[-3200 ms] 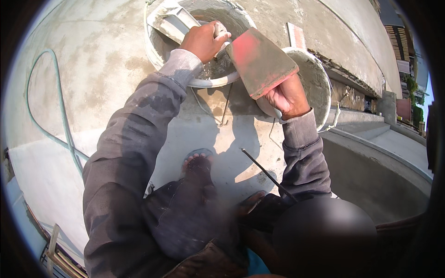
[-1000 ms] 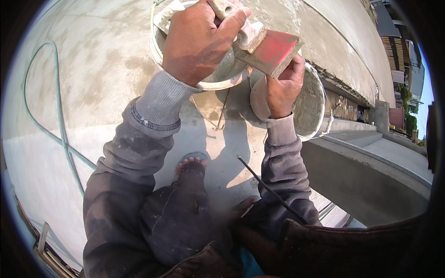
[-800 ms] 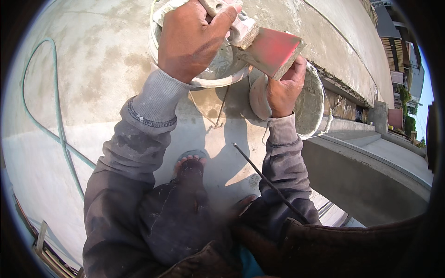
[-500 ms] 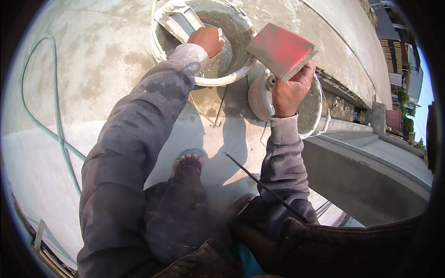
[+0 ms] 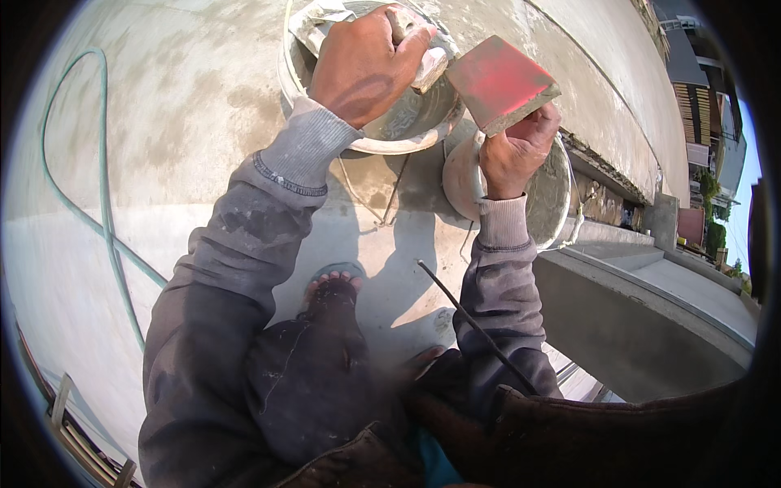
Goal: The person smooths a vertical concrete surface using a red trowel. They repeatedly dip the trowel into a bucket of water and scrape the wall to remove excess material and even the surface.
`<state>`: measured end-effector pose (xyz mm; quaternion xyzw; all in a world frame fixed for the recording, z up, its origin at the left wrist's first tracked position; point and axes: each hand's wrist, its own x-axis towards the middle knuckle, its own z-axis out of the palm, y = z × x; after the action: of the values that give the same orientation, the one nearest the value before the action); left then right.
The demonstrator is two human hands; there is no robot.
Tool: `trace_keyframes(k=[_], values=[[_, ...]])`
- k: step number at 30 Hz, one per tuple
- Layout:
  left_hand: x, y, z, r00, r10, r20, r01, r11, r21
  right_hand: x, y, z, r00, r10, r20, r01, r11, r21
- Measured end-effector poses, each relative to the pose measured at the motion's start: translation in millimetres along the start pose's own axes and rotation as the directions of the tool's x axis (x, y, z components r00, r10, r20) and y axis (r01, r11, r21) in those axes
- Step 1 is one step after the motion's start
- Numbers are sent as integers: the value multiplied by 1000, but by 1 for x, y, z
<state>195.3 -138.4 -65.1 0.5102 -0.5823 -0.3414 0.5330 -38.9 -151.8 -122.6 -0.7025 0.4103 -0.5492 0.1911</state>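
My left hand (image 5: 362, 69) grips a whitish, cement-crusted brush (image 5: 425, 71) by its handle, over the large bucket (image 5: 407, 145) of grey watery mix. A pale angular tool (image 5: 313, 24) rests inside that bucket, partly behind my hand. Just right of the brush, my right hand (image 5: 514, 154) holds a square board (image 5: 500, 77) from underneath, its red face tilted up and smeared with grey along its edges. Behind my right hand stands a smaller cement-coated bucket (image 5: 553, 195) with cord tied at its rim.
A green hose (image 5: 106, 211) loops over concrete at the left. A concrete step (image 5: 626, 260) and low wall (image 5: 618, 325) are on the right, with buildings (image 5: 700, 98) and plants beyond. Bent rods lie below the buckets, and my foot (image 5: 333, 285) is on the floor underneath.
Half a second ago my left hand was lower in the large bucket; now it is raised with the brush beside the board. Earlier the brush was against the board's face. The board has shifted slightly.
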Motion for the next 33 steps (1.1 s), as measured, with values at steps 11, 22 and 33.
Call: trace_keyframes(k=[11, 22, 33], values=[[27, -126, 57, 985, -128, 116, 48, 847, 530, 16, -20, -7, 990, 135, -43, -128, 982, 135], [-65, 1, -13, 987, 100, -125, -153, 820, -552, 2, -53, -16, 479, 772, 418, -765, 133, 630], [-64, -6, -1, 952, 306, 7, -290, 909, -301, -34, -56, -36, 332, 755, 565, -805, -86, 587]])
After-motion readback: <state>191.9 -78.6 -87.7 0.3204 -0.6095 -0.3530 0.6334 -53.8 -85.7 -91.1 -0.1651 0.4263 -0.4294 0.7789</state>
